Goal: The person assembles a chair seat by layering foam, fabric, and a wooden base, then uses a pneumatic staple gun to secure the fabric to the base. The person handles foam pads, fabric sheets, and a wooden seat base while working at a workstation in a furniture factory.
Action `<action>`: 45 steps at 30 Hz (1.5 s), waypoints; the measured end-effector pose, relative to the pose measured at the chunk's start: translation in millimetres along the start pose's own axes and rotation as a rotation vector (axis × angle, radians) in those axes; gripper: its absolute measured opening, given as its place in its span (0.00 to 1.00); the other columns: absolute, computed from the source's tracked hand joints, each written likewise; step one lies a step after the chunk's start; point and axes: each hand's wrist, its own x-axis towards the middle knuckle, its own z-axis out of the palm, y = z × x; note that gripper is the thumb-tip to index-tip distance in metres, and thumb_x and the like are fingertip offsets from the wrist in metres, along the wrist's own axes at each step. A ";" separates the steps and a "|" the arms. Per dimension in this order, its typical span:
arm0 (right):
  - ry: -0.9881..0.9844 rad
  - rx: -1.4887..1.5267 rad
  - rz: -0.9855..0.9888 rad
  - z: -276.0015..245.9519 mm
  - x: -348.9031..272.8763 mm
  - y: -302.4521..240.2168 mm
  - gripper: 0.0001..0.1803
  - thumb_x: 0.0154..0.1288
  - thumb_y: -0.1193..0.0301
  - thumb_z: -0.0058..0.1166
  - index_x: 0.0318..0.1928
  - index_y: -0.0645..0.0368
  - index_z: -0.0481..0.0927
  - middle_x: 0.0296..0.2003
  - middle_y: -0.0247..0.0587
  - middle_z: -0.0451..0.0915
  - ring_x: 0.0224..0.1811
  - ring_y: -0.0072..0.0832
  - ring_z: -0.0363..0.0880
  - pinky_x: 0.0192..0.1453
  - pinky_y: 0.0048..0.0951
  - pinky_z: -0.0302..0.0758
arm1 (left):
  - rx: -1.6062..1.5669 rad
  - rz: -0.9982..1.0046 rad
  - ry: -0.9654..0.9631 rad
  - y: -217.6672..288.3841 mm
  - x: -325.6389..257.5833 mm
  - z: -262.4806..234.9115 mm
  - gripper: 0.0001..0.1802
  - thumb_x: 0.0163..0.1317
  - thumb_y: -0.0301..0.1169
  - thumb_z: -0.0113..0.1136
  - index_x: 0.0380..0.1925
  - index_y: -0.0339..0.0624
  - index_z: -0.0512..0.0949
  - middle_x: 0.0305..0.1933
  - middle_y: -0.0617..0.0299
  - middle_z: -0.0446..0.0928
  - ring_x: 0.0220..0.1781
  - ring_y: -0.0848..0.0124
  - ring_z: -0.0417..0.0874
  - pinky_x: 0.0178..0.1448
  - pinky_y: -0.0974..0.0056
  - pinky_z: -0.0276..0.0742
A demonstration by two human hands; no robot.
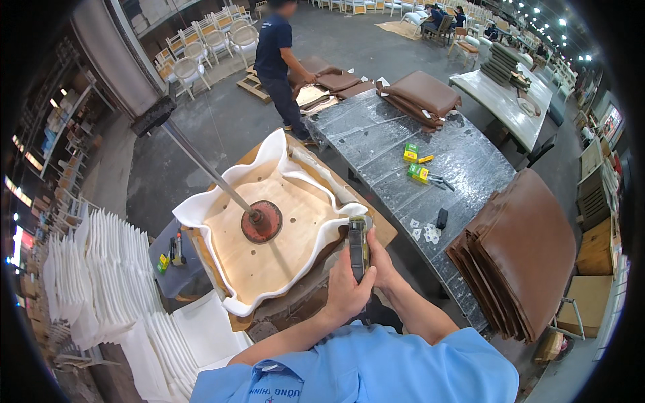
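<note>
My left hand (347,287) and my right hand (381,263) are both closed around a dark staple gun (358,250), held upright in front of my chest. Its top end is close by the right corner of a plywood seat panel (295,245); whether it touches is hard to tell. White padding (213,290) wraps up over the panel's edges, with corners standing up at the far and left sides. A round red press plate (262,223) on a metal rod (208,168) bears down on the middle of the wood.
On the right, a plastic-covered table (376,148) carries green-yellow boxes (418,173) and brown covers (420,97); more brown covers (524,248) are stacked nearer. White padding sheets (101,275) stand at left, beside another tool (177,250). A person (274,54) handles brown covers beyond.
</note>
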 end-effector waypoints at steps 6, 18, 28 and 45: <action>0.219 -0.221 -0.105 -10.4 -16.8 0.1 0.40 0.87 0.31 0.41 0.58 0.58 0.84 0.43 0.35 0.85 0.41 0.25 0.86 0.47 0.30 0.85 | -0.108 -0.127 -0.086 -5.8 12.2 -0.3 0.37 0.77 0.35 0.66 0.79 0.35 0.63 0.49 0.46 0.88 0.48 0.54 0.93 0.53 0.52 0.87; 0.249 -0.930 -0.512 -29.3 -113.6 -94.7 0.45 0.63 0.74 0.82 0.77 0.56 0.72 0.53 0.39 0.85 0.39 0.23 0.84 0.38 0.27 0.84 | 0.698 0.244 0.014 -84.2 18.3 -62.5 0.27 0.63 0.40 0.77 0.61 0.46 0.85 0.57 0.50 0.79 0.62 0.50 0.79 0.67 0.45 0.71; 0.149 -0.902 -0.124 -7.4 -24.5 -42.5 0.27 0.70 0.61 0.80 0.62 0.63 0.86 0.40 0.33 0.87 0.34 0.19 0.83 0.37 0.29 0.82 | 0.661 0.151 -0.063 -142.0 74.8 -73.3 0.12 0.61 0.35 0.77 0.41 0.43 0.86 0.52 0.50 0.79 0.60 0.50 0.78 0.64 0.43 0.69; -0.027 -1.090 0.084 10.2 19.7 -48.4 0.25 0.72 0.63 0.78 0.61 0.64 0.84 0.36 0.35 0.87 0.34 0.23 0.87 0.37 0.29 0.84 | 0.562 0.036 -0.032 -154.3 75.5 -84.1 0.13 0.66 0.40 0.74 0.40 0.42 0.91 0.49 0.53 0.78 0.61 0.52 0.77 0.70 0.45 0.66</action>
